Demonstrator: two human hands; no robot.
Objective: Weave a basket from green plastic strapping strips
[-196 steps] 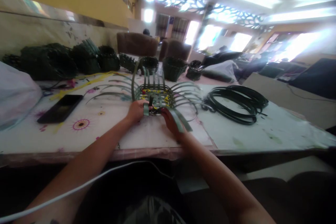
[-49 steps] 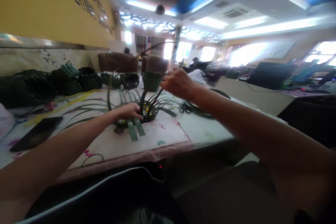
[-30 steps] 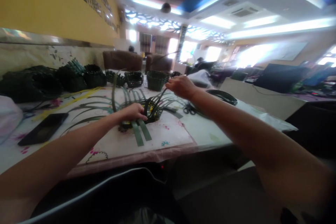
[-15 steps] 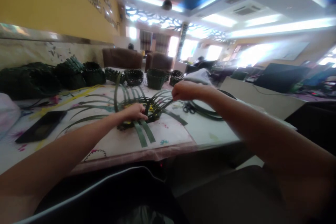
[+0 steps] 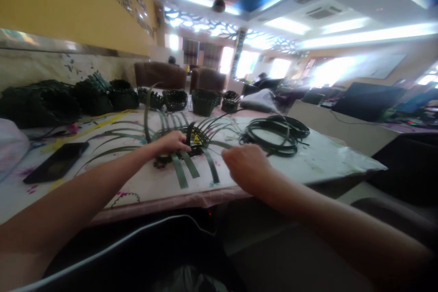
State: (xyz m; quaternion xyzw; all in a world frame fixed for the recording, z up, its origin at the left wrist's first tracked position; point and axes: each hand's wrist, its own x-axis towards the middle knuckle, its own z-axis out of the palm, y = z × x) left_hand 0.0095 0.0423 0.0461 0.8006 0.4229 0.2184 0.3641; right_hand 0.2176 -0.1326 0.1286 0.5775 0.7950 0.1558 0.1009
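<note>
A partly woven basket of green strips (image 5: 203,136) lies on the table, its loose strips fanning out on all sides. My left hand (image 5: 174,141) is closed on the near rim of the weave, with a dark strip standing up beside its fingers. Two flat strips (image 5: 179,171) hang toward the table's front edge below it. To the right of the basket, my right hand (image 5: 243,164) is closed near the end of a green strip; its fingertips are hidden, so what it grips cannot be made out.
Coils of green strip (image 5: 273,134) lie at the right. A black phone (image 5: 56,162) rests at the left. Finished-looking green baskets (image 5: 203,101) line the back, beside a clear plastic bag (image 5: 260,100). The table's front edge (image 5: 205,198) runs close to me.
My right hand has come down and toward me, uncovering the coils. A strip right of my left hand now points toward the front edge. My left hand has barely moved.
</note>
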